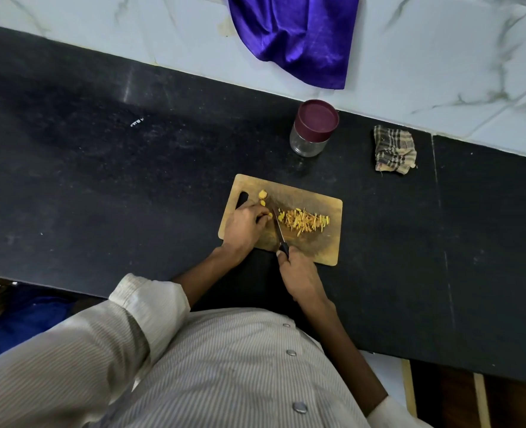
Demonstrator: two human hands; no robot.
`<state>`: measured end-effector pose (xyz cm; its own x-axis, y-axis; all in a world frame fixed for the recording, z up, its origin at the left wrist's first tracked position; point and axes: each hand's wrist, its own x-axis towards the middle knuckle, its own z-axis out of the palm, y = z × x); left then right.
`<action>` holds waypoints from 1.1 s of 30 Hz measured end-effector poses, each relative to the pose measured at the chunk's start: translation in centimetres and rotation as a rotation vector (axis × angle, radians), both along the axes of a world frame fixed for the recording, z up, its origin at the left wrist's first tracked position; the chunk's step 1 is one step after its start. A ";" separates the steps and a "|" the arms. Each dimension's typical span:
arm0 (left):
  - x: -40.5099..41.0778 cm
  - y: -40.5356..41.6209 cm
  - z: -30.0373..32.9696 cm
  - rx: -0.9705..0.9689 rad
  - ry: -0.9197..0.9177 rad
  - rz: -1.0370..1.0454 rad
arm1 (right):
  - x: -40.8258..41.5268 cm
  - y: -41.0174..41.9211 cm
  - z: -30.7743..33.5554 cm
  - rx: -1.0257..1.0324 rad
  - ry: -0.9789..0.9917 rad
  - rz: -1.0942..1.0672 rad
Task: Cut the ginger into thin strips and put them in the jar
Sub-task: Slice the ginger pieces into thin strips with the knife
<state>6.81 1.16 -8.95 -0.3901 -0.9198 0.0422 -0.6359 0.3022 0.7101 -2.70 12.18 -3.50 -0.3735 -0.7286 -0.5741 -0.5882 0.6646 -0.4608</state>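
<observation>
Presently, cutting step in hand. Right hand (pixel 298 274): nearest the person, fingers wrapped round the black handle of the knife (pixel 278 227), blade running away from the hand across the cutting board (pixel 326 251), edge down on the wood. Left hand (pixel 244 225): just left of the blade, fingertips curled down and pinning a small piece of ginger (pixel 269 215) close against the knife; how much of the piece remains under the fingers cannot be told. Strips (pixel 304 223): a loose heap of thin yellow slivers on the board, just right of the blade, near the right hand's far side. Two uncut ginger nubs (pixel 262 197): on the board just beyond the left fingertips. Judgement: slicing is well along but unfinished; the next move calls for short, close cuts with the left fingertips kept tucked back from the edge, then the nubs. Jar (pixel 312 129): clear glass, well beyond both hands, off the board, maroon lid on; appears empty, no strips inside, so the lid must come off before filling. Checked cloth (pixel 394 149): right of the jar. Purple cloth (pixel 295 38): farthest, on the white marble.
</observation>
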 end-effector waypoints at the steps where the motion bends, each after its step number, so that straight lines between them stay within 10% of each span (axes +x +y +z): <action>1: 0.1 0.1 0.0 -0.001 -0.004 -0.007 | 0.0 -0.1 0.0 0.006 0.001 0.004; 33: 0.3 -0.3 -0.5 0.030 0.025 0.013 | -0.1 -0.3 0.3 0.032 0.068 -0.030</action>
<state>7.14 0.89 -9.48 -0.3768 -0.9260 0.0240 -0.6221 0.2722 0.7341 -2.82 11.90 -3.22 -0.4336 -0.6983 -0.5694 -0.5975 0.6959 -0.3984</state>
